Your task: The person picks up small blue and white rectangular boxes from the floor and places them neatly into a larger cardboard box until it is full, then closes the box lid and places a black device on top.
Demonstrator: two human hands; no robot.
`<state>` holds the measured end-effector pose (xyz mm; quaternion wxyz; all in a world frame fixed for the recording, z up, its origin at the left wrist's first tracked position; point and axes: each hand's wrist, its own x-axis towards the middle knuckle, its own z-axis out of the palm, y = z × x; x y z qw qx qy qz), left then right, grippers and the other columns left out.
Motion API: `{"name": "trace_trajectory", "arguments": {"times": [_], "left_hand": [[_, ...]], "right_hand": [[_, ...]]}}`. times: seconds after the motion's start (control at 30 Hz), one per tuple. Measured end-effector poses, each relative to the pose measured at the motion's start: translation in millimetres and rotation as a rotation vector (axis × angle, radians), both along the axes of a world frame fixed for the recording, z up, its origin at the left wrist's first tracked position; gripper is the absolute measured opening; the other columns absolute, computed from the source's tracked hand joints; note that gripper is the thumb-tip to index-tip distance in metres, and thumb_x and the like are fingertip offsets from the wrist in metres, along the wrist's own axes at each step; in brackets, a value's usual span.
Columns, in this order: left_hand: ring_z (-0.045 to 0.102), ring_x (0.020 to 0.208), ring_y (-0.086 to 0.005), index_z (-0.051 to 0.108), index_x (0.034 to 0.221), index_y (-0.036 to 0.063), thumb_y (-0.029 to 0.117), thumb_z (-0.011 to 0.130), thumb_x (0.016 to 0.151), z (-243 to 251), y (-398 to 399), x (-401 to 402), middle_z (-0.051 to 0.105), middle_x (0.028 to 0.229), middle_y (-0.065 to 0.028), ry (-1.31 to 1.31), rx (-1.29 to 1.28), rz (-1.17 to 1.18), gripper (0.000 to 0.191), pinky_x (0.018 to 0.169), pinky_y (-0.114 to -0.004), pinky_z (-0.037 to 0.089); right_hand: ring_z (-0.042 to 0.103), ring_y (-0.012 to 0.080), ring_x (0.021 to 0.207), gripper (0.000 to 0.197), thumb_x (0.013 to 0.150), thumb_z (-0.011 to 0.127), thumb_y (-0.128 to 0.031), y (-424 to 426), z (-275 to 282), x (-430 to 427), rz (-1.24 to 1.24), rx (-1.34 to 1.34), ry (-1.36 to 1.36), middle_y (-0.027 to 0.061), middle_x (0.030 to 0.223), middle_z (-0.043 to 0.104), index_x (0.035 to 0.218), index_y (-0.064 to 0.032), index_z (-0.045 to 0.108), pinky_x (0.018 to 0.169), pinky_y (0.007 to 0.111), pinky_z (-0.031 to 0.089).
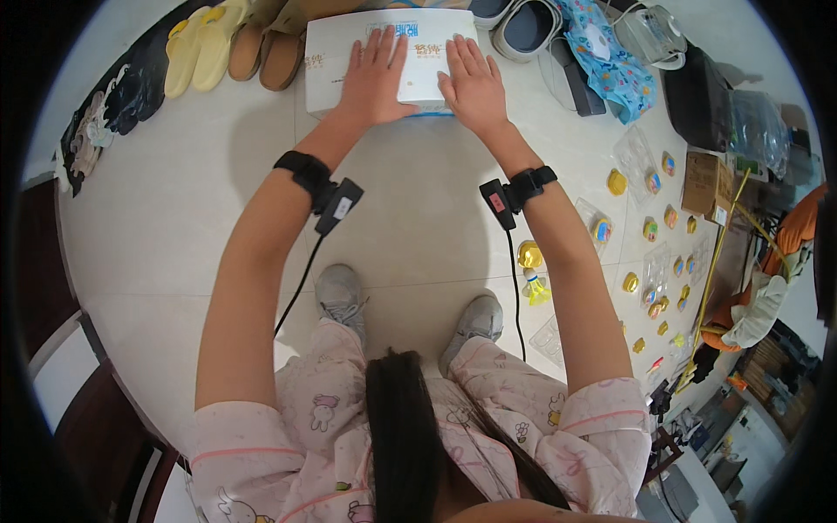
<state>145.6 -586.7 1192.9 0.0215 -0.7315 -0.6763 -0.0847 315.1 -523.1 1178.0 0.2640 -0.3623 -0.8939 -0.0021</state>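
A white cardboard box (324, 78) with printed writing lies on the tiled floor before me, at the top of the view. My left hand (376, 85) rests palm down on its top, fingers spread, with the thumb reaching along the near edge. To the right, my right hand (476, 88) lies flat near the box's right end, its thumb held out to the side. Neither hand grips the box; both press or rest on it from above. Each wrist wears a black strap with a small device and a cable.
Left of the box stand yellow slippers (214, 49) and brown slippers (261, 52). To its right are sneakers (526, 29), a blue patterned cloth (605, 59) and a glass jug (650, 36). Gold-coloured cups (616, 182), a shuttlecock (536, 287) and a cardboard carton (706, 186) lie at right.
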Motion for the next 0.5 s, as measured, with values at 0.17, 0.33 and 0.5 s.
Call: {"name": "trace_trajectory", "arguments": {"times": [0.17, 0.33, 0.5], "left_hand": [[0.017, 0.131, -0.0272, 0.018, 0.136, 0.0043, 0.047, 0.072, 0.058, 1, 3, -1, 0.019, 0.141, -0.0140, -0.051, 0.021, -0.071, 0.104, 0.106, -0.043, 0.015], [0.017, 0.131, -0.0263, 0.019, 0.135, 0.0041, 0.049, 0.069, 0.059, 2, 6, 5, 0.020, 0.141, -0.0130, -0.033, 0.061, -0.102, 0.101, 0.107, -0.041, 0.015], [0.015, 0.132, -0.0254, 0.018, 0.135, 0.0045, 0.049, 0.068, 0.061, 9, 7, 4, 0.016, 0.142, -0.0124, 0.041, -0.022, -0.066, 0.101, 0.107, -0.041, 0.015]], "right_hand": [[0.048, 0.0278, 0.108, 0.042, 0.080, 0.053, -0.029, 22, -2, 41, -0.125, -0.167, 0.237, 0.0152, 0.117, 0.049, 0.110, -0.0006, 0.050, 0.089, 0.045, 0.037], [0.049, 0.0335, 0.102, 0.047, 0.073, 0.061, -0.032, 74, -47, 165, -0.868, -0.303, 0.010, 0.0159, 0.110, 0.051, 0.105, 0.0003, 0.048, 0.083, 0.044, 0.041], [0.046, 0.0314, 0.108, 0.056, 0.070, 0.064, -0.035, 98, -51, 215, -0.941, -0.410, -0.084, 0.0141, 0.117, 0.047, 0.109, -0.0009, 0.044, 0.084, 0.046, 0.041]]}}
